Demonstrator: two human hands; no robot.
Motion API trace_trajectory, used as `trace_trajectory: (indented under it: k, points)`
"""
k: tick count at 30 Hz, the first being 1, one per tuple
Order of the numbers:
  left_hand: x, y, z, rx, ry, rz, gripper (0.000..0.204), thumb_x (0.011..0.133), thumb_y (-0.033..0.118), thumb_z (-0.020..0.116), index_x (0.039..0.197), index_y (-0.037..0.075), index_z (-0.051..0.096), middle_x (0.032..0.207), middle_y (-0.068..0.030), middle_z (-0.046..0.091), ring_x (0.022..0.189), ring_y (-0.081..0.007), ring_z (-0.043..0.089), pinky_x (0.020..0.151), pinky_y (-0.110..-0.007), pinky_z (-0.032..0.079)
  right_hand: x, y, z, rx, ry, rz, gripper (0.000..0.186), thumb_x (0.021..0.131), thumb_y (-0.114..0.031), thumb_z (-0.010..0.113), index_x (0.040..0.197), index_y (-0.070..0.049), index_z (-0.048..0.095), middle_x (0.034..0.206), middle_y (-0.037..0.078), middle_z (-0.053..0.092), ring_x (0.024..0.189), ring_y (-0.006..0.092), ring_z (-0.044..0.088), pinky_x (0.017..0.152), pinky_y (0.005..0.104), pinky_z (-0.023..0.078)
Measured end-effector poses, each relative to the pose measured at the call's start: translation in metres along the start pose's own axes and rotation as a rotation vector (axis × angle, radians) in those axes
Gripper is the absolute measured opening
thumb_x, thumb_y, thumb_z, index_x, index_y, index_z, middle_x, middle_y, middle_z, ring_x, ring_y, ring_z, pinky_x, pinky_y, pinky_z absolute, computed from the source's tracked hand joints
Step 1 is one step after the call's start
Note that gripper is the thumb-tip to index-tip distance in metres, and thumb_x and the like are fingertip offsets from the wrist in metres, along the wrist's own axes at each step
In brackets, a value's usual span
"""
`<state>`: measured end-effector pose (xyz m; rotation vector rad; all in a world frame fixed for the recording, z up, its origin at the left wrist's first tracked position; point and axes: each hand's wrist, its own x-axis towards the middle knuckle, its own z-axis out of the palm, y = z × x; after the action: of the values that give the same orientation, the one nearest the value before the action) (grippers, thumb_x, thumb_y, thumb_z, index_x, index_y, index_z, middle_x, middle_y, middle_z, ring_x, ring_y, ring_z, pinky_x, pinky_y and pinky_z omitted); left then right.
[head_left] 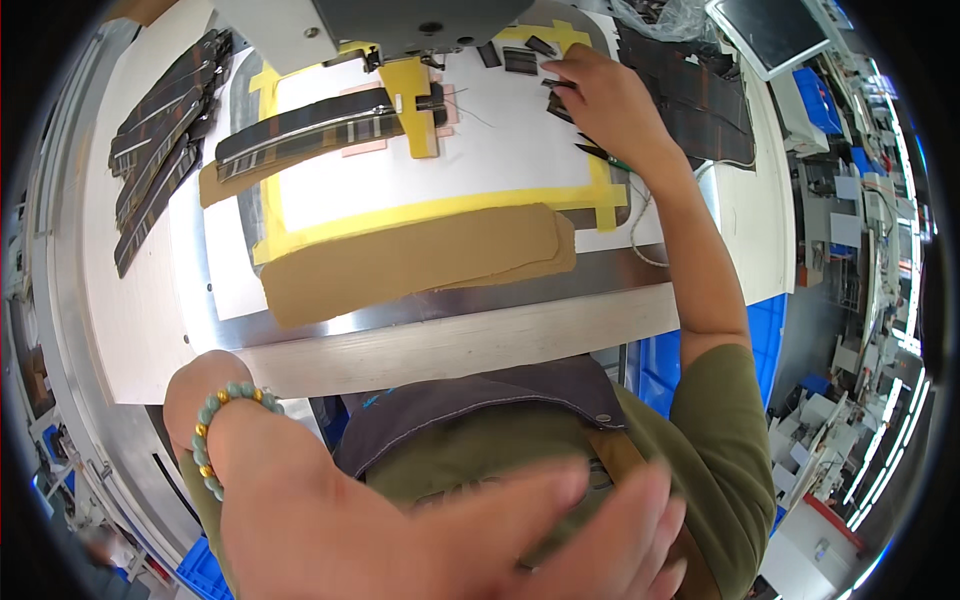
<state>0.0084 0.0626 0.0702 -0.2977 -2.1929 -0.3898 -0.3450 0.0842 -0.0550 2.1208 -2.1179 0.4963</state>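
Pinch the small dark piece [551,84], right of the sewing machine head [425,22], lightly in the right grip [605,97], seemingly closed on it, avoiding the snips [598,153], leaving the loosely open left grip [445,530] clear.

Left hand [460,540] blurred, cut off below; machine head [420,22], cropped above

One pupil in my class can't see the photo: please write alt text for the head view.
A person's right hand is among small dark pieces beside a sewing machine on a pale table, while the blurred left hand is near the camera. Dark striped fabric strips lie at left.
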Motion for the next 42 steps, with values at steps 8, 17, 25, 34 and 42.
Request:
trace_trajectory:
  k: [8, 17, 25, 34, 42]
  points:
    - [-0.030, -0.032, -0.001, -0.090, 0.037, -0.440, 0.031, 0.089, 0.005, 0.082, 0.118, 0.000, 0.075, 0.106, -0.0115, 0.076, 0.089, -0.0209, 0.073, 0.072, -0.032, 0.056, -0.004, -0.076, -0.041, 1.208, -0.123, 0.446, 0.023, 0.103, -0.010, 0.077, 0.119, 0.005, 0.073, 0.100, 0.011, 0.080, 0.090, 0.0162, 0.077, 0.084, 0.0291, 0.060]
    - [-0.074, -0.084, 0.075, -0.782, 0.170, -1.357, 0.041, 0.101, 0.018, 0.084, 0.133, -0.001, 0.066, 0.114, -0.0047, 0.073, 0.094, -0.0074, 0.068, 0.082, -0.025, 0.055, -0.012, -0.111, -0.019, 1.382, -0.221, 0.468, 0.022, 0.104, -0.012, 0.077, 0.117, 0.005, 0.073, 0.098, 0.011, 0.080, 0.093, 0.0155, 0.080, 0.083, 0.0289, 0.065]
    - [-0.082, -0.093, 0.075, -0.848, 0.243, -1.337, 0.013, 0.106, 0.011, 0.076, 0.116, 0.003, 0.075, 0.099, -0.0013, 0.075, 0.086, -0.0078, 0.070, 0.080, -0.025, 0.057, -0.015, -0.112, -0.010, 1.365, -0.234, 0.428, 0.021, 0.104, -0.014, 0.076, 0.116, 0.004, 0.074, 0.097, 0.008, 0.080, 0.091, 0.0141, 0.079, 0.078, 0.0283, 0.062]
    - [-0.081, -0.099, 0.070, -0.765, 0.195, -1.405, 0.010, 0.104, 0.009, 0.078, 0.112, 0.002, 0.076, 0.097, -0.0020, 0.077, 0.087, -0.0084, 0.073, 0.075, -0.025, 0.058, -0.019, -0.066, -0.016, 0.976, -0.116, 0.470, 0.018, 0.105, -0.014, 0.076, 0.111, 0.003, 0.078, 0.096, 0.004, 0.078, 0.083, 0.0107, 0.073, 0.075, 0.0263, 0.058]
    - [-0.077, -0.111, 0.086, -0.212, 0.071, -0.871, 0.028, 0.095, 0.012, 0.085, 0.122, 0.005, 0.080, 0.108, -0.0065, 0.082, 0.079, -0.0106, 0.064, 0.078, -0.031, 0.058, -0.013, -0.055, -0.015, 1.137, 0.007, 0.542, 0.024, 0.105, -0.018, 0.078, 0.118, 0.001, 0.080, 0.099, 0.003, 0.078, 0.088, 0.0095, 0.072, 0.078, 0.0241, 0.056]
